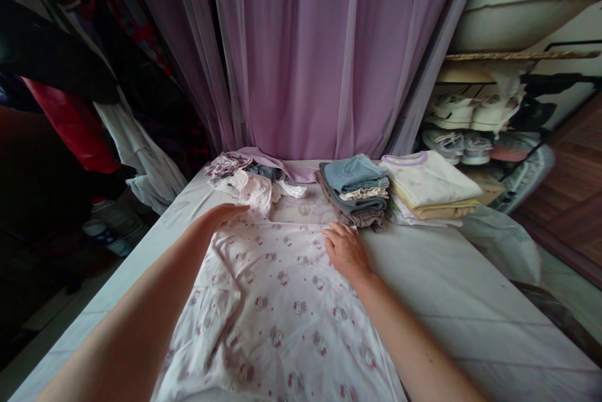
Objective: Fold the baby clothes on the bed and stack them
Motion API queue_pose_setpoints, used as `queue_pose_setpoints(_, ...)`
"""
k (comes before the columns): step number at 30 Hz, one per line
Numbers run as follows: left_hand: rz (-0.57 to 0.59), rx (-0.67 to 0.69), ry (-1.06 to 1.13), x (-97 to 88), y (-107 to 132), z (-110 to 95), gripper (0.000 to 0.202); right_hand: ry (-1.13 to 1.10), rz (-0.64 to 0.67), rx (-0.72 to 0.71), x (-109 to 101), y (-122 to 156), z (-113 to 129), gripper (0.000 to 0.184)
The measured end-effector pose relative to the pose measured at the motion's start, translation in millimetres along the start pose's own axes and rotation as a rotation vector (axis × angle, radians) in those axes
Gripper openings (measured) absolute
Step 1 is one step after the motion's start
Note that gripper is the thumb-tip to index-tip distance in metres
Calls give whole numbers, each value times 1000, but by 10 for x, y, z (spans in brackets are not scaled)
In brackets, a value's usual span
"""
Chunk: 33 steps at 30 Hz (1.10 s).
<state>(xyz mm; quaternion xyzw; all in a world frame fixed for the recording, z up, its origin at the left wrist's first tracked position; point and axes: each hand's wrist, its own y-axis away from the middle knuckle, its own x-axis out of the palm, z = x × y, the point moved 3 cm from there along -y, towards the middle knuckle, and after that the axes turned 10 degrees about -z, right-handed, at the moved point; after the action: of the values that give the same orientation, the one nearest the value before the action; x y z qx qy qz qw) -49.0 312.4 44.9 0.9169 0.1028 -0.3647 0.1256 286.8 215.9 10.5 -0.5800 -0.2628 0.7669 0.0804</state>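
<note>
Resting open and unclenched, the left hand [221, 217] and right hand [345, 250] press flat on a floral white garment [268, 308], apparently keeping it smooth where it lies spread at the near edge of the sheeted bed [470, 301]. Toward the far edge, folded clothes stacks [355, 192] sit neatly apart from a rumpled clothes heap [249, 185].

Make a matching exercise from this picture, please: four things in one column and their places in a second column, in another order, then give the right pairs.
Things:
1. left hand
2. flowered white garment
3. folded blue denim
4. sneakers

Places:
A. on a shelf at the right
B. on top of a folded stack
C. at the garment's upper edge
D. spread out on the bed

Pairs: 1-C, 2-D, 3-B, 4-A
</note>
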Motion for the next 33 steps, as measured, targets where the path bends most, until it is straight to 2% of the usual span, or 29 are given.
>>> queue_pose_setpoints(1,23,-18,74,32,8,1,49,4,-4,3,3,3,-8,33)
queue_pose_setpoints(2,-1,-18,127,54,18,6,46,10,-7,5,1,4,-11,34)
queue_pose_setpoints(6,-293,32,67,93,50,73,37,37,-8,26,-15,2,3,35)
queue_pose_setpoints(10,-315,98,-109,130,40,45,32,36,11,49,-11,7,10,36)
queue_pose_setpoints(12,-305,144,-224,111,63,-15,38,39,19,54,-13,7,12,35)
queue_pose_setpoints(14,-343,175,-320,77,142,-68,43,47,23,49,-19,5,15,35)
queue_pose_setpoints(16,-445,267,-386,67,290,-115,43,55,21,38,-24,4,19,34)
queue_pose_setpoints(18,-484,475,-435,145,485,-154,41,61,11,32,-22,6,16,34)
queue_pose_setpoints(19,-430,603,-443,227,586,-163,40,61,6,30,-17,9,12,34)
queue_pose_setpoints(21,-221,815,-453,433,768,-146,40,56,-1,25,-1,15,0,34)
queue_pose_setpoints(23,-56,888,-483,606,890,-100,44,50,-2,19,19,18,-13,35)
queue_pose_setpoints(24,-25,871,-509,662,919,-77,47,48,1,19,28,17,-18,35)
queue_pose_setpoints(27,-27,763,-598,729,939,-58,55,52,16,30,33,1,-16,36)
queue_pose_setpoints(30,-1,703,-664,731,962,-117,54,62,31,37,-9,0,22,35)
queue_pose_setpoints(33,29,644,-722,708,1078,-179,52,41,52,48,-100,112,73,37)
